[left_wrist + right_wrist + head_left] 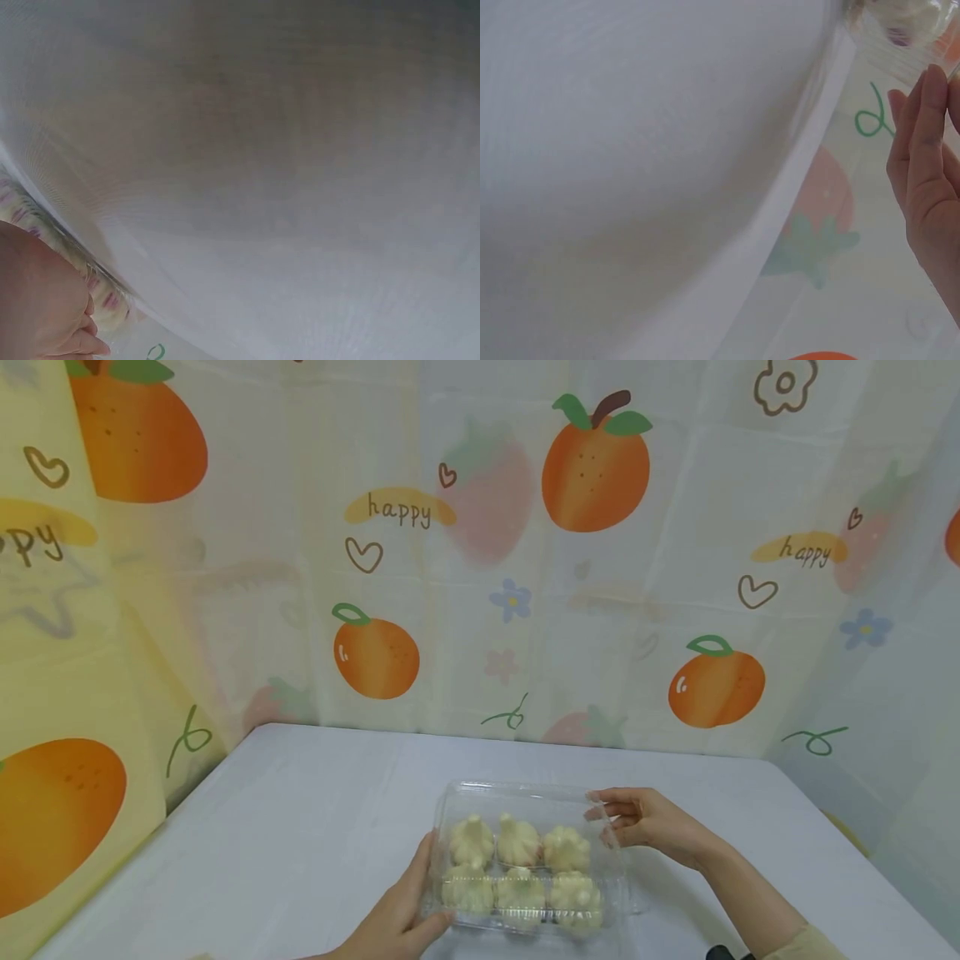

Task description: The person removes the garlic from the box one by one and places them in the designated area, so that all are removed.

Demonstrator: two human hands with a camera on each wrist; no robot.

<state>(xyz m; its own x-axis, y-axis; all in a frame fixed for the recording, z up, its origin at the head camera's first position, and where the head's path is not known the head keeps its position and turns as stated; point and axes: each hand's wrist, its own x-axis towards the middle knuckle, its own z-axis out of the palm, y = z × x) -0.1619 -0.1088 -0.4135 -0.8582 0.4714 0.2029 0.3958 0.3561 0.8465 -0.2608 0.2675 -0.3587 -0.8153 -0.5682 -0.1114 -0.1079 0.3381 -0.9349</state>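
A clear plastic box (534, 791) with its lid over it holds several pale garlic bulbs (519, 843), set in two rows. My left hand (397, 910) grips the box at its left side, with the thumb on the near left corner. In the left wrist view, part of that hand (45, 300) lies beside purple-streaked garlic (112, 304) behind the plastic. At the far right corner, my right hand (645, 827) touches the box with fairly straight fingers. The right wrist view shows those fingers (928, 127) against the plastic; the thumb is mostly out of frame.
A white table (300, 827) lies beneath the box. Behind it hangs a curtain (465, 635) printed with oranges and strawberries, and a yellowish curtain (67, 677) hangs at the left. A small black object (720, 952) shows by the right sleeve (806, 946).
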